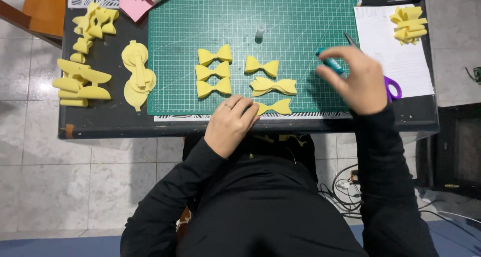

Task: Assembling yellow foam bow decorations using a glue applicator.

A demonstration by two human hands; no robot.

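- In the head view, the left hand lay with curled fingers on the near edge of the green cutting mat, touching the nearest yellow foam bow, perhaps to keep it flat.
- The right hand pinched a teal-handled tool between thumb and fingers, above the mat's right side.
- The tool's tip was hard to make out; purple scissors were partly hidden behind this hand.

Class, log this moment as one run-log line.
left hand: resting on yellow bow | right hand: holding teal tool | green mat: more bows
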